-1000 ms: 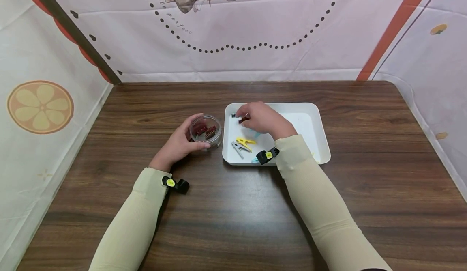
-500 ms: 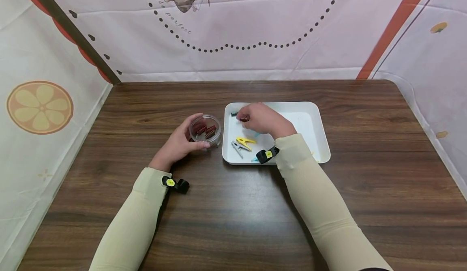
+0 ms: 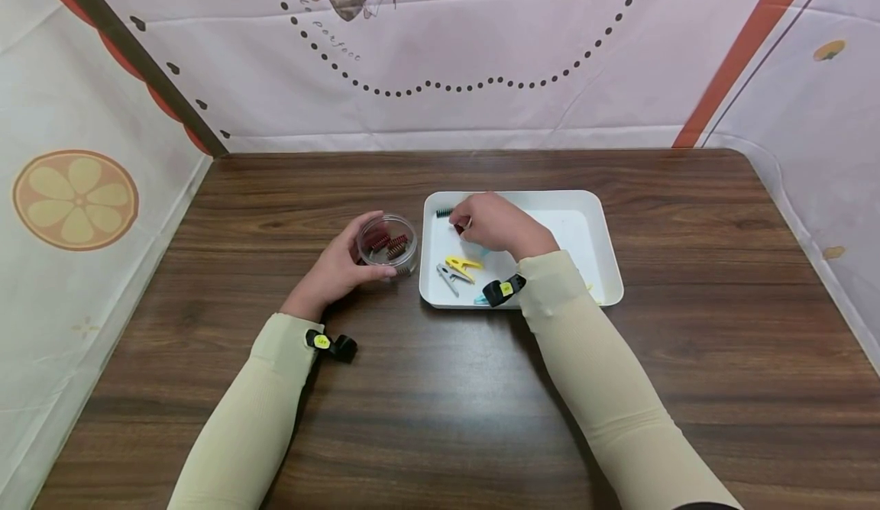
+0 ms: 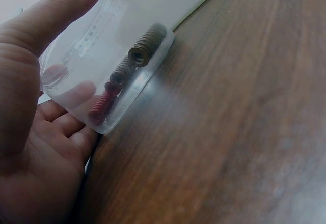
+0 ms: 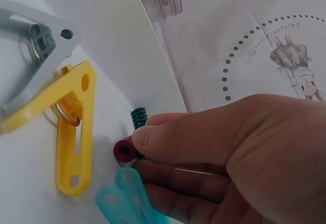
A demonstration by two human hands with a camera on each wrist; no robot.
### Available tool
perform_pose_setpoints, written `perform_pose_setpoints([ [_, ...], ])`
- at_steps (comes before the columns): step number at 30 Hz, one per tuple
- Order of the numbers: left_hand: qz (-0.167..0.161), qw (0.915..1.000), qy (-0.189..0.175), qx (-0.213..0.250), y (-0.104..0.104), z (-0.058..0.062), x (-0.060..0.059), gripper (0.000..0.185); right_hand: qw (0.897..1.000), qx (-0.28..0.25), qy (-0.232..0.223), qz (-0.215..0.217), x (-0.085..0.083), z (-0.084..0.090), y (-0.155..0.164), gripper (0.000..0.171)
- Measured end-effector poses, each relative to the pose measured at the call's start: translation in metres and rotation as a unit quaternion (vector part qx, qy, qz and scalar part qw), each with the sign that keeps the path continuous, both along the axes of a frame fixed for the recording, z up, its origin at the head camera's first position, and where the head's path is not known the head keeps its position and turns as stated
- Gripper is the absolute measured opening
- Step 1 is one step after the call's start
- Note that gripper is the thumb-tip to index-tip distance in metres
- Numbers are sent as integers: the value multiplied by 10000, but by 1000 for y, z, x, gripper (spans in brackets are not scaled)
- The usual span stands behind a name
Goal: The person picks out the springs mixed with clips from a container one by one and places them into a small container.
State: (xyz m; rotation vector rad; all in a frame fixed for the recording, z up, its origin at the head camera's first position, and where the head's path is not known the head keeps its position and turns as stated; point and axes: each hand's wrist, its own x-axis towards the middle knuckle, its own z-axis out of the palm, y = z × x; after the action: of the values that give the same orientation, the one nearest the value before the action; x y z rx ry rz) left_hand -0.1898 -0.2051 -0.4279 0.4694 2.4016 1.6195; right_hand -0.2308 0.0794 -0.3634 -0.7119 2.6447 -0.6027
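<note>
My left hand [image 3: 333, 275] holds a clear round jar [image 3: 412, 252] on the table, thumb on the near side and fingers behind. Several red and brown coil springs [image 4: 145, 46] lie inside the jar. Over the left part of a white tray [image 3: 580, 227], my right hand [image 3: 500, 224] pinches a dark red spring [image 5: 124, 150] between thumb and fingers. The right wrist view shows that spring end-on, partly covered by the fingertips. Just beyond it a dark green spring [image 5: 138, 116] lies in the tray. Light blue clips [image 5: 130, 196] sit below the fingers.
Nearer in the tray are a yellow spring clip [image 5: 76, 132] and a grey clip [image 5: 38, 56], touching or overlapping. Another blue piece [image 3: 480, 299] lies by the tray's front wall. The brown wooden table [image 3: 426, 395] ends at a printed cloth backdrop [image 3: 481, 44].
The right fingers have closed round the dark red spring and shifted slightly right, baring more of the green spring. Left hand and jar have stayed put.
</note>
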Motion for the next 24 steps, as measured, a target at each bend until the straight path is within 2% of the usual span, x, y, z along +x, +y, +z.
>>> perform_pose_setpoints([
  [11,0,10000,86,-38,1,1,0,90,10000,-24,-42,3,1,-1,1,24],
  [24,32,9999,-91,39,2,1,-2,91,9999,4,-103,90,0,-4,3,26],
])
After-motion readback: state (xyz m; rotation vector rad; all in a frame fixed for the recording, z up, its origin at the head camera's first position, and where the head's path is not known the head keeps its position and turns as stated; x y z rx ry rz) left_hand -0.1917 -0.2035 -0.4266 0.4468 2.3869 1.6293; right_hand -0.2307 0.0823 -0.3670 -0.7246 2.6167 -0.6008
